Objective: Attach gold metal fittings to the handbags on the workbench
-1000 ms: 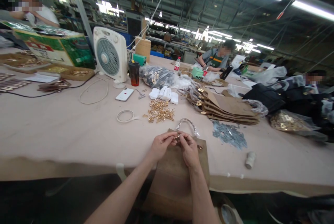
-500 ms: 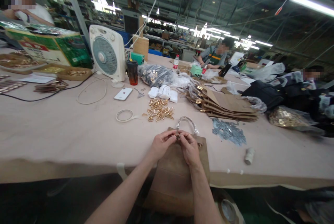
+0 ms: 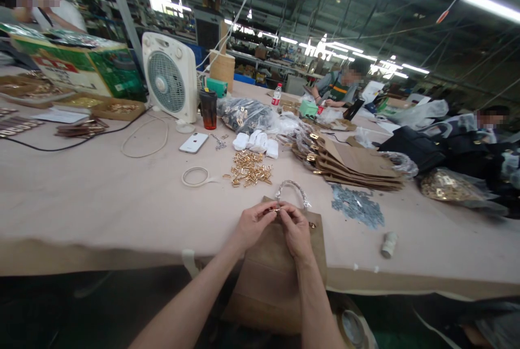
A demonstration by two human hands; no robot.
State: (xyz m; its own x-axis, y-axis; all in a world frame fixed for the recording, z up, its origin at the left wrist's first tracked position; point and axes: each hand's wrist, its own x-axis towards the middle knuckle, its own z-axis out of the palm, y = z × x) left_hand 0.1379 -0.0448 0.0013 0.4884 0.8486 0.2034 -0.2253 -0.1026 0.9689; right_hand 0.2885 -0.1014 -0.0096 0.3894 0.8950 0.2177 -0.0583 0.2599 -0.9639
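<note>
Together, both hands pinch a small gold metal fitting at the top edge of a brown bag, low in the centre of the frame.

Closely set, the left hand (image 3: 252, 224) and right hand (image 3: 296, 230) nip the tiny shiny clasp (image 3: 274, 210) between fingertips, at the mouth of the flat, matte, suede-like brown bag (image 3: 270, 278), which hangs over the table's near edge. Its arched handle (image 3: 291, 189), wrapped in crinkly clear plastic, lies just above the hands. Beyond it sits a loose heap of glinting gold fittings (image 3: 248, 170); right of centre, a scatter of dull grey metal pieces (image 3: 357, 207) and a fanned stack of brown bags (image 3: 353, 166). A white tape ring (image 3: 195, 176) lies left of the heap on the pale cloth-covered table (image 3: 101, 197).
</note>
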